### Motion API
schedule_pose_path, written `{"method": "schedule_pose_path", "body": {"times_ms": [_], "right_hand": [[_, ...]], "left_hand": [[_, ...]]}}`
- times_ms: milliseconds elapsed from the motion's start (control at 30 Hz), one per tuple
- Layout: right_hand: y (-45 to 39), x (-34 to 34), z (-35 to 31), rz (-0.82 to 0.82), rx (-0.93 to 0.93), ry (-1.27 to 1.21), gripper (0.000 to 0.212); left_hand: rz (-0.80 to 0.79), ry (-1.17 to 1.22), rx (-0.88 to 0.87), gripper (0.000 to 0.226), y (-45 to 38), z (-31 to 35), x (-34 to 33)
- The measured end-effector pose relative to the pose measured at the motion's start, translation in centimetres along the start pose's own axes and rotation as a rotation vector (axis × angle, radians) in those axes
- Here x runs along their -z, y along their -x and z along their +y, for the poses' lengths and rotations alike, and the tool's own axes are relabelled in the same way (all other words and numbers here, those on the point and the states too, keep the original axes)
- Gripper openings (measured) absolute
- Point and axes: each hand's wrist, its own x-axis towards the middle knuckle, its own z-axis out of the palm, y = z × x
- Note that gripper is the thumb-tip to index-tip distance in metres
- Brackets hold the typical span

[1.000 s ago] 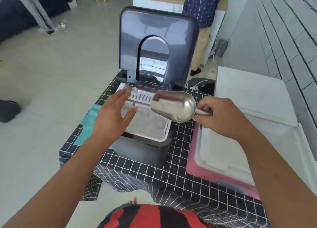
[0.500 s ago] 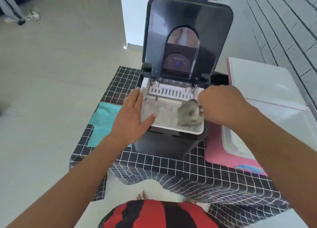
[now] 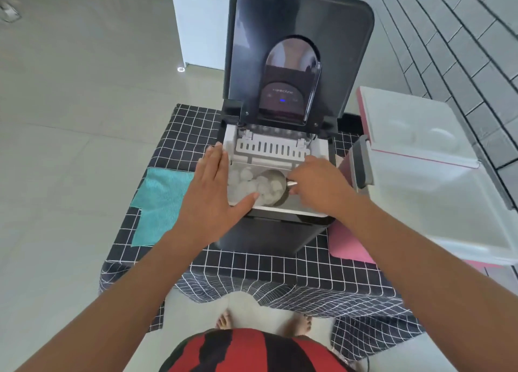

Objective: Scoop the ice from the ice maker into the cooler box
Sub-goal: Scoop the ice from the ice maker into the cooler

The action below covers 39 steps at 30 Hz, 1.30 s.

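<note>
Ice maker (image 3: 276,231): dark plastic casing, smooth; its raised lid (image 3: 300,35) is glossy and mirrors the room, with a darker glossy arched window (image 3: 291,77). Inner basket (image 3: 305,203): white plastic, matt; slotted white plastic tray (image 3: 270,149) behind it. Ice (image 3: 246,184): cloudy, translucent pieces. Scoop (image 3: 276,186): polished metal, reflective, held in the right hand (image 3: 319,188). Tablecloth (image 3: 252,271): black cloth with a white grid, draped in soft folds. Teal cloth (image 3: 162,200): finely woven, matt. Cooler box (image 3: 437,203): smooth plastic, white inside, pink outside. Floor (image 3: 70,119): large smooth tiles, faintly shiny.
</note>
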Motion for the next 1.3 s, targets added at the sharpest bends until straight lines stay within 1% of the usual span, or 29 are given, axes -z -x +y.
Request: {"method": "schedule_pose_path", "body": {"times_ms": [133, 300, 400, 500, 633, 833, 1000, 1067, 1133, 1233, 1300], "right_hand": [[0.3, -1.2, -0.2, 0.073, -0.023, -0.026, 0.016], [0.8, -1.7, 0.4, 0.188, -0.103, -0.105, 0.011], [0.5, -1.5, 0.4, 0.165, -0.096, -0.104, 0.011], [0.3, -1.4, 0.4, 0.141, -0.085, -0.113, 0.014], [0.5, -1.3, 0.0, 0.133, -0.128, -0.093, 0.016], [-0.8, -0.2, -0.9, 0.043, -0.141, -0.084, 0.009], [-0.3, -0.3, -0.5, 0.049, -0.114, -0.114, 0.012], [0.1, -0.3, -0.2, 0.085, -0.121, -0.162, 0.013], [0.3, -0.1, 0.1, 0.085, -0.145, -0.224, 0.012], [-0.2, 0.2, -0.6, 0.031, -0.138, -0.136, 0.007], [-0.6, 0.1, -1.6, 0.0, -0.164, -0.067, 0.013]], "left_hand": [[-0.009, -0.002, -0.006, 0.111, 0.1, 0.0, 0.0], [-0.062, 0.0, -0.038, 0.122, 0.2, -0.7, 0.1], [-0.08, 0.023, -0.052, 0.124, 0.2, -1.1, 0.3], [-0.064, 0.03, -0.057, 0.124, 0.2, -1.0, 0.4], [-0.077, 0.03, -0.063, 0.125, 0.2, -0.8, 0.6], [-0.108, 0.05, -0.044, 0.133, 0.4, -0.7, 0.8], [-0.117, 0.053, -0.037, 0.138, 0.3, -0.5, 0.9], [-0.116, 0.049, -0.042, 0.141, 0.4, -0.4, 0.9], [-0.116, 0.057, -0.043, 0.143, 0.3, -0.3, 0.9], [-0.114, 0.069, -0.025, 0.142, 0.4, -0.2, 1.0], [-0.113, 0.072, -0.026, 0.143, 0.3, -0.1, 1.1]]}}
